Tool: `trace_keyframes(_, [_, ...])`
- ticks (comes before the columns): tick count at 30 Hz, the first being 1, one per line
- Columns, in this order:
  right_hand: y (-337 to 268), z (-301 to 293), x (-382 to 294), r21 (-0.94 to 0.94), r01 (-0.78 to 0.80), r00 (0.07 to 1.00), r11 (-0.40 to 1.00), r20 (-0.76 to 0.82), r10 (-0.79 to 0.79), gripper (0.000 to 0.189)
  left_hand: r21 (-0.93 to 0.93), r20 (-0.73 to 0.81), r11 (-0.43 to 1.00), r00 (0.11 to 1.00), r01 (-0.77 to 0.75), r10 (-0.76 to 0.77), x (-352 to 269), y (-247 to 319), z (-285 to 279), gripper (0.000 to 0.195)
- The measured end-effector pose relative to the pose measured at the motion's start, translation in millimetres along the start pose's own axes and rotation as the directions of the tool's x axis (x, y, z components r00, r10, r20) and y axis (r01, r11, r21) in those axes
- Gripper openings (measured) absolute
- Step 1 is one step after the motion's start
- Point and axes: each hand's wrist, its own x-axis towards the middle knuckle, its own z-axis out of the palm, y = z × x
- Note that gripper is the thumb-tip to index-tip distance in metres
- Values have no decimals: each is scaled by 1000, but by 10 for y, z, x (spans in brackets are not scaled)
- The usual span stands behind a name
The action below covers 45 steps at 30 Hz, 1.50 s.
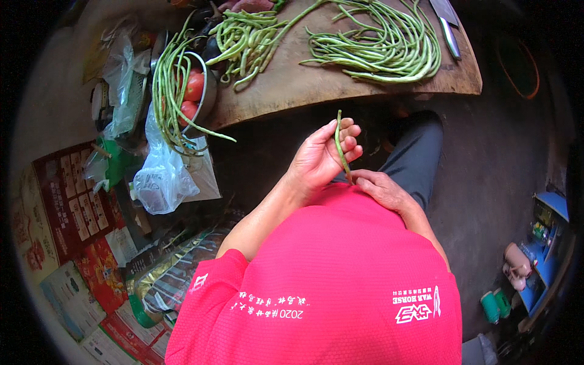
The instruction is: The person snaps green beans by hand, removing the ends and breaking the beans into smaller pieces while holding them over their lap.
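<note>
A short piece of green long bean [340, 146] lies along my left hand [326, 153], its upper end pinched at the thumb and the fingers curled beside it. The fingertips of my right hand [376, 187] are at the bean's lower, brownish end, close to the red shirt. Ahead, a large coil of long beans [388, 50] lies on the wooden board [283, 98]. Left of it is a pile of flatter green beans [248, 41]. More long beans [169, 91] hang over a bowl [207, 93] of tomatoes [195, 86].
A knife [449, 39] lies near the board's right edge. Dark eggplants [212, 48] sit behind the bowl. At left are plastic bags [162, 182] and printed cardboard [75, 196]. Blue shelving [543, 269] with green spools [490, 306] stands at far right.
</note>
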Motion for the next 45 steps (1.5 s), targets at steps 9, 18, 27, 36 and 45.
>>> trace_keyframes(9, [-221,-342,-457,-654,18,885,756,-342,-317,10,828,-154,524,820,-198,552,-316,395,-112,25])
trace_keyframes(18, [-1462,-1570,10,-940,-307,641,150,-321,-697,15,706,178,488,796,-513,579,549,1249,791,22])
trace_keyframes(27, [-1018,-1021,217,-914,-62,577,401,-361,-733,33,904,332,89,817,-418,471,836,1306,975,25])
trace_keyframes(36, [558,-668,-179,-627,-349,497,697,-754,-429,46,956,258,5,847,-294,464,1245,1059,693,24])
trace_keyframes(45, [535,-841,-134,-540,-435,488,720,-814,-316,51,529,704,-832,632,-165,323,2687,1800,1501,23])
